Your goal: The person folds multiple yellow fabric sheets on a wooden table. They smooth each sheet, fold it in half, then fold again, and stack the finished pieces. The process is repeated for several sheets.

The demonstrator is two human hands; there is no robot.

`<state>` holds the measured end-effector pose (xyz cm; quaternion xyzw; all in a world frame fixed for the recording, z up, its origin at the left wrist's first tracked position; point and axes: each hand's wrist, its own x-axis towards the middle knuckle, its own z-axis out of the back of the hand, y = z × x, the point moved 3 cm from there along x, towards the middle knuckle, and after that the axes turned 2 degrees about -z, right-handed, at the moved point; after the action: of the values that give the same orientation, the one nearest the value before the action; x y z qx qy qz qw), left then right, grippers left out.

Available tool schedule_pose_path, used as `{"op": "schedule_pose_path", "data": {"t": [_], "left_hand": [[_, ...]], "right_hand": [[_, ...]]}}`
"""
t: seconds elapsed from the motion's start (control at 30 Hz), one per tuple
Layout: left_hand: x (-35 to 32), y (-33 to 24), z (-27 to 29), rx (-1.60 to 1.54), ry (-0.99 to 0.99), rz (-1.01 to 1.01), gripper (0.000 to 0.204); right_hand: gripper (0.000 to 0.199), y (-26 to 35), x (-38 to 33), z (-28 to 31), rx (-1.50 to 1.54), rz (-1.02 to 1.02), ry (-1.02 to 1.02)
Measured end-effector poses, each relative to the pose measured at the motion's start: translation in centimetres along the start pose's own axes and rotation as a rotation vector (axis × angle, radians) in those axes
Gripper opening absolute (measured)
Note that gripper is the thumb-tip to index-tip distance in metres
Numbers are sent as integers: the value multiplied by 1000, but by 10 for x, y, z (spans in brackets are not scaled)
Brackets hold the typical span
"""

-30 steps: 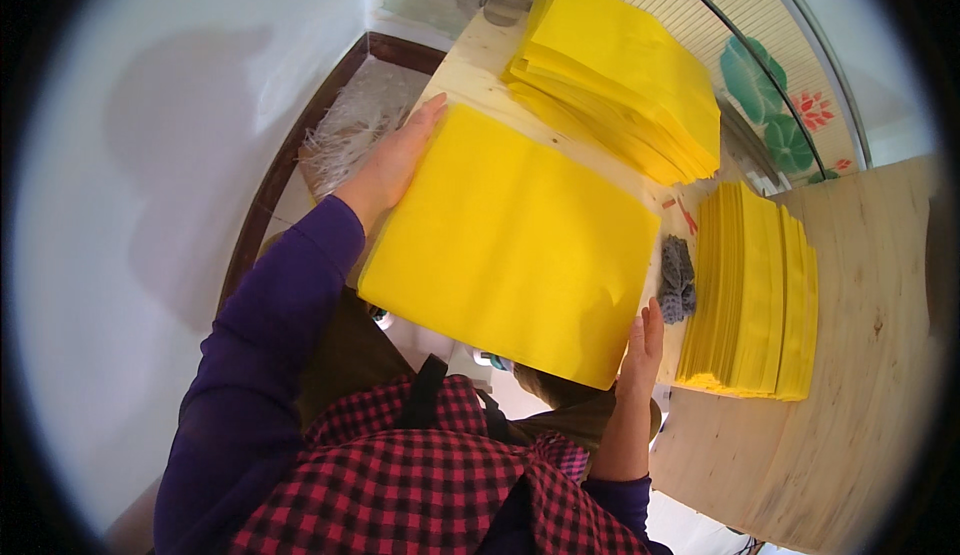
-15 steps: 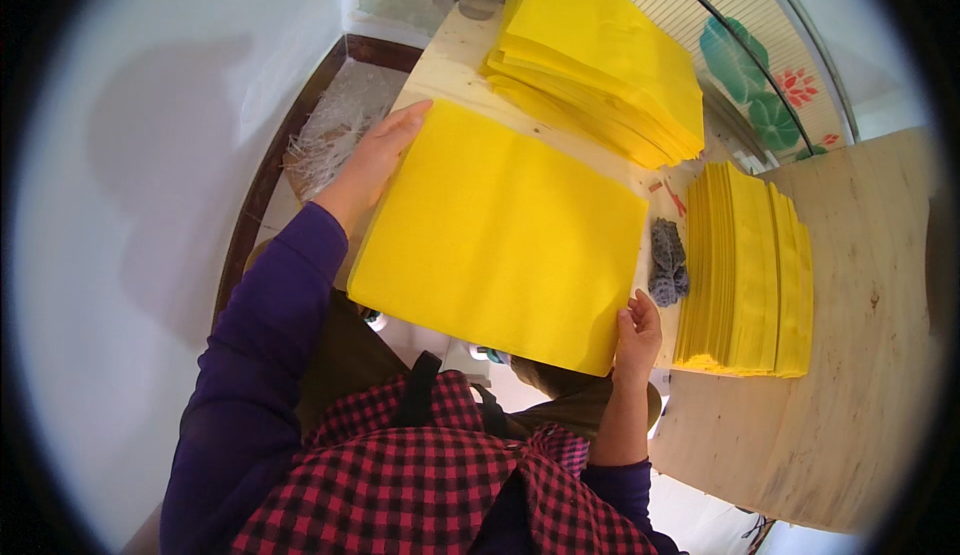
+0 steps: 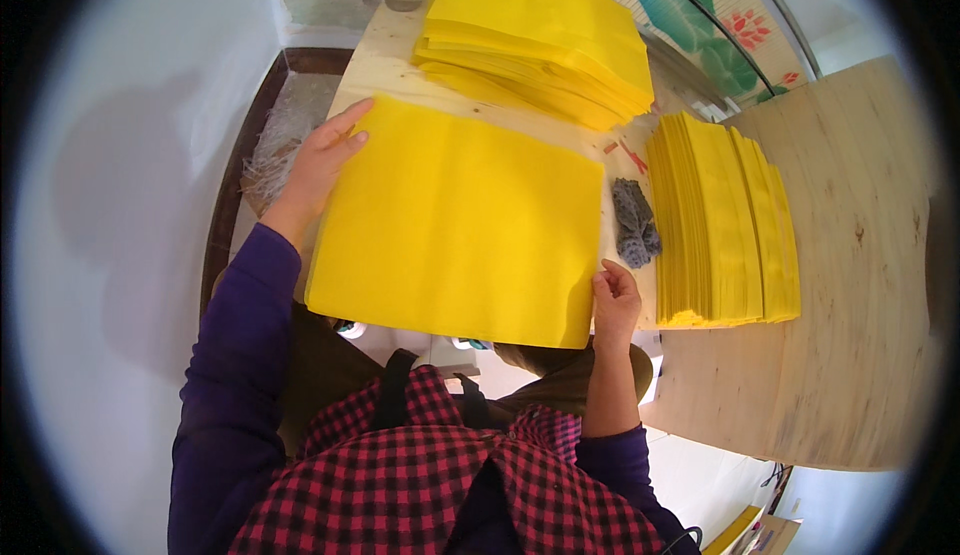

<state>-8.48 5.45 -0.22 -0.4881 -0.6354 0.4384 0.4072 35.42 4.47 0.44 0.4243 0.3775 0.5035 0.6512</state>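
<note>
A large, flat yellow fabric sheet lies over the table's near edge, its lower part reaching above my lap. I cannot tell whether it is one layer or several. At its far left corner my left hand holds the edge, the thumb on top and a finger stretched along the corner. My right hand has its fingers curled by the right edge, thumb and forefinger closed at the rim. Just beyond that hand lies a crumpled grey patterned cloth.
A fanned pile of yellow sheets rests at the back of the wooden table. Folded yellow sheets stand packed at the right, beside a wooden board. Small red scissors-like pieces lie between. A white wall rises at left.
The whole view has shifted, so the table and piles appear further left and higher. My left thumb now shows apart from the finger, over the sheet. Both hands stay at the sheet's edges.
</note>
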Motion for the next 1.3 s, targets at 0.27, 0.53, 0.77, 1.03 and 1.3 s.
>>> {"op": "schedule_pose_path", "data": {"t": [0.27, 0.53, 0.77, 1.03, 1.3], "left_hand": [[7, 2, -2, -27, 60, -30, 50], [10, 4, 1, -24, 67, -1, 54], [10, -3, 17, 550, -186, -190, 43], [-50, -42, -15, 925, 416, -345, 14], [2, -29, -22, 1260, 358, -390, 14]], "right_hand": [[22, -2, -1, -2, -24, 6, 30], [20, -8, -1, 2, -59, 19, 26], [19, 6, -6, 9, -101, 109, -24], [20, 38, -7, -2, -211, 394, 257], [18, 46, 65, -44, -591, 601, 261]]}}
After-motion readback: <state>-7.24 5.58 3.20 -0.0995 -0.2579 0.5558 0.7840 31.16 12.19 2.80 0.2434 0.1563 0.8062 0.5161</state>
